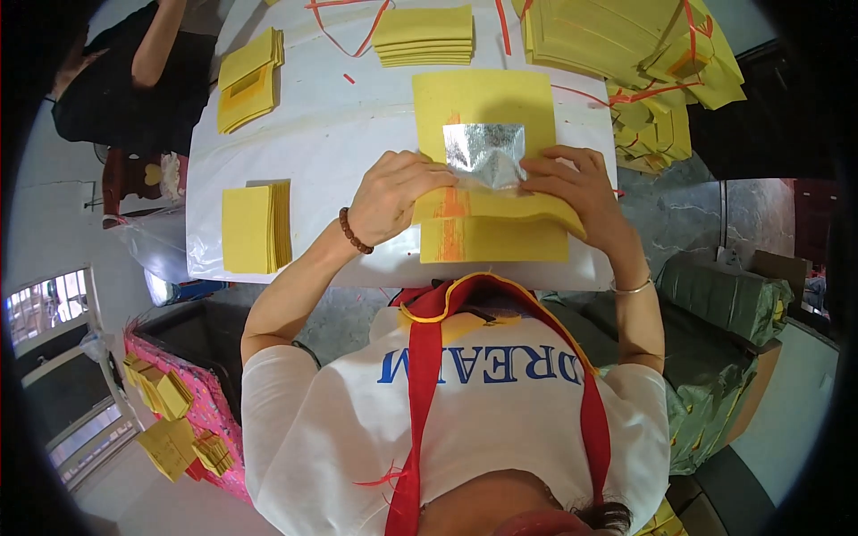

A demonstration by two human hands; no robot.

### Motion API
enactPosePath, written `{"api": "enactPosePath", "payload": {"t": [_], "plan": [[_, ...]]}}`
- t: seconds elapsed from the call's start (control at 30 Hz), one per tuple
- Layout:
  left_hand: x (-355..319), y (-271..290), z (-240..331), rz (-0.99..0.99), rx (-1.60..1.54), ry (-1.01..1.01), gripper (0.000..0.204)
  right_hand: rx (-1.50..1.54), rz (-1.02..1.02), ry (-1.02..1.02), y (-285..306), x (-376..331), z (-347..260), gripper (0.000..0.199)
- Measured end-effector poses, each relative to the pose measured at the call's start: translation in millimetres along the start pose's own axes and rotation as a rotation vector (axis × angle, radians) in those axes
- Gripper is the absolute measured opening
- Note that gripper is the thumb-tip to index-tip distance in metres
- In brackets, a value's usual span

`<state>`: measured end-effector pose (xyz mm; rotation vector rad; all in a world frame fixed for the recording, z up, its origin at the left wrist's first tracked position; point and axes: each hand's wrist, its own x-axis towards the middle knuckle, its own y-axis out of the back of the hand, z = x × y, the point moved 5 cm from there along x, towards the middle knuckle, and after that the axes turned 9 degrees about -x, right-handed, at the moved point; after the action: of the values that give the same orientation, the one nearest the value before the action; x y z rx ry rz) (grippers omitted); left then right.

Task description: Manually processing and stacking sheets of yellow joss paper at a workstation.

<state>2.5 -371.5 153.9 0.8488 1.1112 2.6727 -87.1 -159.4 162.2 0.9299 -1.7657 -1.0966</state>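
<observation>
A yellow paper sheet (487,103) with a silver foil square (483,154) in its middle lies on top of a yellow stack (496,239) before me. My left hand (393,196), with a brown bead bracelet, grips the sheet's lower left edge and bends it up. On the other side my right hand (581,192) pinches the lower right edge beside the foil. The near edge of the sheet curls over the stack, and an orange stripe shows on the paper under the foil.
The white table (331,134) carries more yellow stacks: one at the left front (256,228), one at the back left (248,79), one at the back middle (424,36), a big pile with red strings at the back right (643,54). Another person sits at the far left (134,71). Green bundles (724,304) lie at my right.
</observation>
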Motion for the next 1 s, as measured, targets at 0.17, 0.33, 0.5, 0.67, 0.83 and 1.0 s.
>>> {"api": "enactPosePath", "payload": {"t": [0.17,0.33,0.5,0.67,0.83,1.0], "plan": [[3,5,5,-0.023,-0.025,-0.044,0.020,-0.006,-0.033,0.054,1,0,-1,0.034],[0,6,15,0.012,0.083,-0.141,0.021,-0.012,-0.057,0.091,6,3,-5,0.035],[-4,1,1,0.072,-0.159,0.116,0.016,0.238,-0.050,-0.056,6,10,6,0.024],[1,-4,-14,0.106,-0.379,0.493,0.022,0.466,-0.129,-0.491,-8,0,17,0.021],[-7,-19,-35,0.116,-0.624,0.830,0.028,0.754,-0.193,-0.781,-11,7,16,0.024],[-8,-16,-34,0.222,-0.709,0.733,0.025,0.953,0.119,-0.466,-16,0,16,0.029]]}}
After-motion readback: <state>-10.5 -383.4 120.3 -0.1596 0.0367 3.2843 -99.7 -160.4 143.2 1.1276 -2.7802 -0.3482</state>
